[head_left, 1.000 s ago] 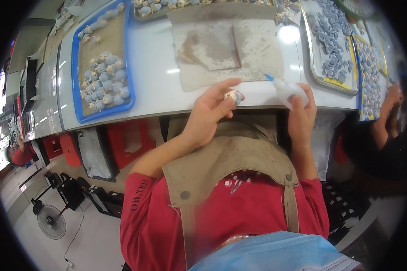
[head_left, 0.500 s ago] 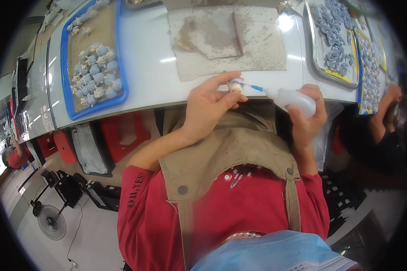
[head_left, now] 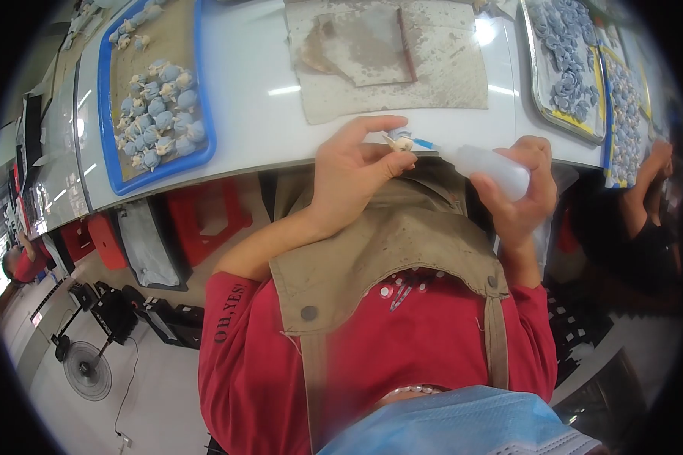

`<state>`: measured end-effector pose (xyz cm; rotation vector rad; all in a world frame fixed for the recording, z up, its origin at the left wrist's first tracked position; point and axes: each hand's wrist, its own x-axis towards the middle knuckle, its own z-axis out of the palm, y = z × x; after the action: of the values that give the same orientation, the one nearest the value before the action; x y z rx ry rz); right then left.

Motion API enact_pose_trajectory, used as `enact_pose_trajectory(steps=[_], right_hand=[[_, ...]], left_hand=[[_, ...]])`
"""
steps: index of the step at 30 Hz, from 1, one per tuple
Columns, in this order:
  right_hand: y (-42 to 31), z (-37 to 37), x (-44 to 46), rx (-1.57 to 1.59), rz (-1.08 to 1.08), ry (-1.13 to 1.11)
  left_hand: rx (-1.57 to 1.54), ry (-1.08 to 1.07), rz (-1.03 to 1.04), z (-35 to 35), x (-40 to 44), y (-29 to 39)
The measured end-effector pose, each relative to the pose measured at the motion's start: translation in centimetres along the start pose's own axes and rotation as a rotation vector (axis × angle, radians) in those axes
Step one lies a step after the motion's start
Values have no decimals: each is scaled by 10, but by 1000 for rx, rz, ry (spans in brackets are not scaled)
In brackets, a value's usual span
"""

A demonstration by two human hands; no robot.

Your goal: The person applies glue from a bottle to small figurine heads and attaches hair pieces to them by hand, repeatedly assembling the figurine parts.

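My left hand pinches a small figurine between thumb and fingertips, just over the table's front edge. The figurine has a blue-grey top and a cream-coloured lower part. In my right hand is a translucent white squeeze bottle, tilted with its nozzle to the left. A blue dispensing tip on the bottle reaches the figurine's side; whether its needle touches the surface I cannot tell.
Several similar figurines lie in a blue-rimmed tray at left. A stained cloth lies ahead. On the right are a metal tray of blue-grey pieces and a yellow-and-blue tray. Beyond, another person's arm shows.
The dispensing tip has come closer to the figurine. The figurine has turned slightly in my left fingers, showing more of its cream part. My view has shifted a little.
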<state>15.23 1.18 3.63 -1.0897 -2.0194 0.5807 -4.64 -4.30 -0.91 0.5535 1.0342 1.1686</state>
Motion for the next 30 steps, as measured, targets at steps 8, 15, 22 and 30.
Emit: enact_pose_trajectory(steps=[8, 15, 22, 30], right_hand=[[8, -1, -2, -28, -13, -12], [8, -5, -5, 5, 15, 26], [8, -4, -2, 6, 26, 10], [17, -1, -4, 127, 134, 54]], left_hand=[[11, -5, -18, 1, 1, -2], [-4, 36, 26, 1, 2, -1], [-17, 30, 22, 4, 3, -1], [-99, 25, 29, 0, 7, 0]])
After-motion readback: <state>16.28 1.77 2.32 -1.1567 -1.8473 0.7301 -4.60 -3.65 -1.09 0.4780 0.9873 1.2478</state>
